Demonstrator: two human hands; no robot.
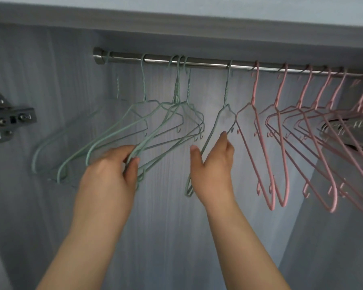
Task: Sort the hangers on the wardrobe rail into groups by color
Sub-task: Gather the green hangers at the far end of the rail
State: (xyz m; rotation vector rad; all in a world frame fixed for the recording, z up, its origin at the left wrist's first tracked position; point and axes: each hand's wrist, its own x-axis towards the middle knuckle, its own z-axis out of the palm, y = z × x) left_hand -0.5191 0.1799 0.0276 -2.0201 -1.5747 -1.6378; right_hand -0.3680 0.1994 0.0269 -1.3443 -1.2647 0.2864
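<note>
Nearest me, my left hand (111, 166) curled its fingers (122, 150) round the bunched green hangers (177, 94) at centre left, steadying them. My right hand (215, 162) pinched the lone green hanger (226, 94) mid-frame, likely to slide it along the rail (208, 63), away from the pink hangers (255, 84).
</note>
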